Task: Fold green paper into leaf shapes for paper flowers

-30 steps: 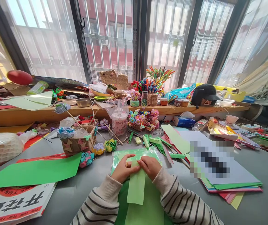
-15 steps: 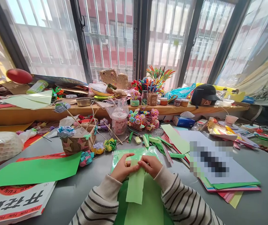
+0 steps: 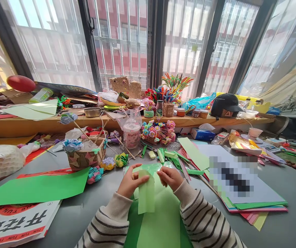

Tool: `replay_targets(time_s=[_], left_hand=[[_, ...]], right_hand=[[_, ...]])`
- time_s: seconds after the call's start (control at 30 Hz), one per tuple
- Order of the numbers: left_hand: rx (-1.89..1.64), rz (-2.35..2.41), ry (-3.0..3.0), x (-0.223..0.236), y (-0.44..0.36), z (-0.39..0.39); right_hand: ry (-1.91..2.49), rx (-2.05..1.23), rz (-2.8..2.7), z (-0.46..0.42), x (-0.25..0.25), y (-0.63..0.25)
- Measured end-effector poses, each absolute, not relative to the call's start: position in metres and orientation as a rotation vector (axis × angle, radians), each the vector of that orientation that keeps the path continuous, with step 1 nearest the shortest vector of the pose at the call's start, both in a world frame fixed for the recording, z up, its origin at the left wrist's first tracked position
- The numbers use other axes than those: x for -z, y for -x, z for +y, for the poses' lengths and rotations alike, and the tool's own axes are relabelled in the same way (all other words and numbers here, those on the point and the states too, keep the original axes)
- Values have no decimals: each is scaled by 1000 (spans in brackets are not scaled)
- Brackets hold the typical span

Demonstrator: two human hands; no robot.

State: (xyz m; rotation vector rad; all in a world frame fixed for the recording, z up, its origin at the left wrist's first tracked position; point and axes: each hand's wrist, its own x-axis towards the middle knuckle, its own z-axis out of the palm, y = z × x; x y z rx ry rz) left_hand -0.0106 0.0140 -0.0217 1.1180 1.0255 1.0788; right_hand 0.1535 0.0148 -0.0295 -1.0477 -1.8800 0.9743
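My left hand point(image 3: 129, 183) is closed on a light green paper strip point(image 3: 146, 196), thumb in front and fingers behind. The strip hangs down with a crease near its top. My right hand point(image 3: 170, 178) is just right of the strip's upper end, its fingers curled together and apart from the strip; I see nothing in them. Below both hands lies a larger light green paper sheet point(image 3: 163, 224), with darker green point(image 3: 133, 227) under it. A clear plastic sleeve point(image 3: 151, 167) lies behind the hands.
Green paper scraps point(image 3: 172, 155) lie beyond my right hand. A stack of coloured paper point(image 3: 261, 198) is on the right, a bright green sheet point(image 3: 39, 186) on the left. A box with paper flowers point(image 3: 85, 158) and a lidded cup point(image 3: 131, 136) stand behind.
Both hands pinched the strip's upper end together before. Now my right hand has let go and moved right, while my left hand keeps the strip, turned slightly and raised.
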Motion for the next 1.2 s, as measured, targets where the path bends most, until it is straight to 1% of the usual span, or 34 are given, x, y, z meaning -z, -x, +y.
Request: replay_targets(time_s=[0.07,0.23,0.43,0.6,0.7,0.87,1.0,1.1,1.2], left_hand=[[-1075,1002,-1145,23,7,13],[-1077,982,-1187,27,2,10],[-1091,1001,-1239,21,5,11],[-1129,992,-1214,23,1,11],[-1158,997,-1209,26,1,12],[-1248,1019,-1132,29,8,17],[-1231,1062,-1098,30,10,19],[-1193,1049,-1140,33,8,18],[-1173,1025,-1149,34,6,18]], right_hand=[[1062,-945,-1839,15,31,-151],[1077,-897,-1942,14,33,-150],[1060,-896,-2066,11,30,-154],[1116,-867,-1998,12,32,-150],[1114,-914,-1967,13,32,-149],[1082,-1095,-1896,13,27,-156],[1113,-1150,-1769,14,25,-158],[1111,-1122,-1759,14,27,-152],[1100,-1018,-1813,16,31,-145]])
